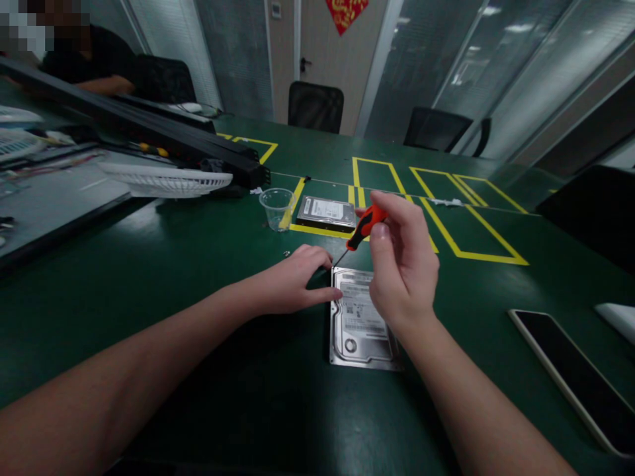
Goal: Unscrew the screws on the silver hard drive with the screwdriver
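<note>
A silver hard drive (358, 324) lies flat on the green table in front of me. My right hand (404, 264) is closed around a small screwdriver (361, 229) with an orange-red handle, its tip pointing down at the drive's far left corner. My left hand (292, 281) rests on the table against the drive's left edge, fingers curled, thumb touching the drive. A second hard drive (326, 213) lies farther back on yellow tape lines. A clear plastic cup (277, 207) stands to its left. A tiny screw (286, 252) lies on the table near my left hand.
A phone (570, 373) lies at the right, dark screen up. A white fan grille (166, 180) and a long black bar (149, 129) sit at the back left. Another person (94, 66) sits at the far left corner. Black chairs (315, 106) stand behind the table.
</note>
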Motion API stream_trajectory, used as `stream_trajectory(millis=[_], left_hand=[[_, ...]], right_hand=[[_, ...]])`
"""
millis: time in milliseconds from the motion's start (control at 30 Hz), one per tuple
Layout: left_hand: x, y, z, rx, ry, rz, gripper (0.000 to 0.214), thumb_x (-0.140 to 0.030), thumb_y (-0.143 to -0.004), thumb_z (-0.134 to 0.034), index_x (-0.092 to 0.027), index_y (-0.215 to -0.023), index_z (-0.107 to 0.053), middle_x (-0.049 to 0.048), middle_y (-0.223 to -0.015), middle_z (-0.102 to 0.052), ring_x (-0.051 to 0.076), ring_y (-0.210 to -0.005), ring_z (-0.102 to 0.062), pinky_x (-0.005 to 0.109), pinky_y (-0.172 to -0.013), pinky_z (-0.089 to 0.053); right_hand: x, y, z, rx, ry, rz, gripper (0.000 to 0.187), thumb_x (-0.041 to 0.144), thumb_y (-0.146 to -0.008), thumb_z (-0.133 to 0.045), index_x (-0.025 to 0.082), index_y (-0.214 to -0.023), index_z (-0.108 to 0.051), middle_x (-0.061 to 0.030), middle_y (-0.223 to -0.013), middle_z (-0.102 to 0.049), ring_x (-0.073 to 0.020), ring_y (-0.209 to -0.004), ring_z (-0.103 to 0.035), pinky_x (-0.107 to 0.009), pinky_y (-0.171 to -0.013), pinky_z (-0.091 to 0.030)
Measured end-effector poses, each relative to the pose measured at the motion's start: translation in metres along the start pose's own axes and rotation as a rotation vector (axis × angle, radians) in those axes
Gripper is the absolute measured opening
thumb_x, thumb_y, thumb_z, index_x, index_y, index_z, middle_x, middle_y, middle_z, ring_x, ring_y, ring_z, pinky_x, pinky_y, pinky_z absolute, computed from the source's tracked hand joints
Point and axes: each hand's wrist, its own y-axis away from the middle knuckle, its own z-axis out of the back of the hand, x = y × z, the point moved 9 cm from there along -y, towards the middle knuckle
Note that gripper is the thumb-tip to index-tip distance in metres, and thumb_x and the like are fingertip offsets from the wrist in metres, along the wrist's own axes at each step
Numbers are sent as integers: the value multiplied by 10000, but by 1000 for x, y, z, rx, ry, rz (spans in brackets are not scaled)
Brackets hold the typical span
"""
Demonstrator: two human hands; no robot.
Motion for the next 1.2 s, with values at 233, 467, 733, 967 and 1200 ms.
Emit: stream_trajectory(millis=[233,467,733,967,1200], left_hand=[[0,0,0,10,4,19,407,-528,-948,-757,-212,-1167,-624,127,-1329,-659,331,-1278,-570,502,-1102,-493],[1,0,0,7,3,16,420,-557,-948,-745,-218,-1160,-615,123,-1322,-659,328,-1262,-575,496,-1097,-493],[1,1,-1,3,-2,1,410,-558,-958,-741,-218,-1155,-624,119,-1327,-661,325,-1274,-572,475,-1103,-482],[1,0,0,10,7,16,414,-543,-949,-754,-214,-1164,-624,126,-1325,-659,332,-1276,-572,489,-1101,-487],[2,0,-1,9,6,13,403,-547,-949,-757,-226,-1151,-622,122,-1326,-658,332,-1278,-569,493,-1093,-494]], right_hand=[[-3,2,0,-33,-12,1,414,248,-1058,-554,323,-1462,-603,-85,-1421,-676,-274,-1301,-695,-478,-997,-664],[-3,2,1,-37,33,-15,412,306,-1039,-623,342,-1450,-629,-70,-1340,-723,-251,-1123,-732,-491,-959,-668],[-4,3,0,-37,-18,-1,433,261,-1054,-576,342,-1478,-606,-74,-1406,-711,-270,-1233,-733,-523,-1037,-660],[-3,2,2,-41,39,-7,419,293,-1047,-599,339,-1463,-616,-71,-1377,-719,-258,-1170,-725,-499,-999,-652],[-4,3,-1,-15,-1,-7,446,261,-1079,-499,349,-1510,-572,-75,-1421,-696,-270,-1247,-719,-520,-1040,-645]])
